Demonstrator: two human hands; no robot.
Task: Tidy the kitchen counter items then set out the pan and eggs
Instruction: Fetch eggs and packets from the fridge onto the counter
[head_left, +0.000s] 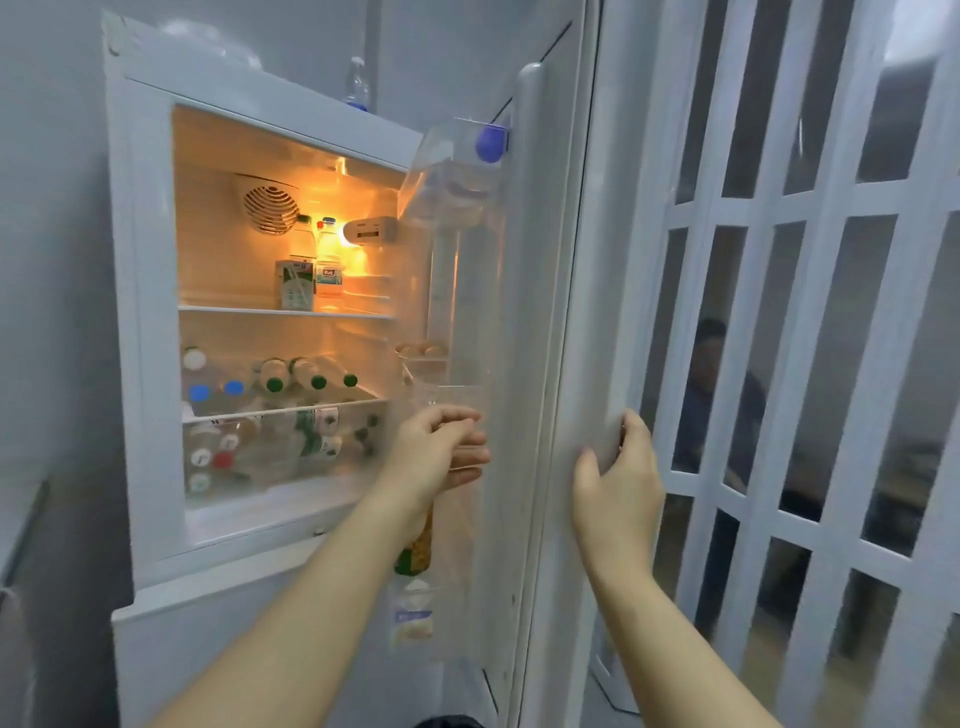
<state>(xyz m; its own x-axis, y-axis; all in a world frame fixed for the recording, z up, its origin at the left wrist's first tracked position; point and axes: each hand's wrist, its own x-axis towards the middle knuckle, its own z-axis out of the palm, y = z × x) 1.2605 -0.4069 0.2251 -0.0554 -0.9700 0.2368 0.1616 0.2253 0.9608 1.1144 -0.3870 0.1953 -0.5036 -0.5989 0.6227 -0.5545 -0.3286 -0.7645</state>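
Both hands are at the open fridge: your right hand clasps the door edge; your left hand curls at a door shelf, grip unclear. The eggs sit just above, likely your next reach. Lift them gently.

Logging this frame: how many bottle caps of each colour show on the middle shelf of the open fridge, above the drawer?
Green caps: 3
Blue caps: 2
White cap: 1
Total: 6
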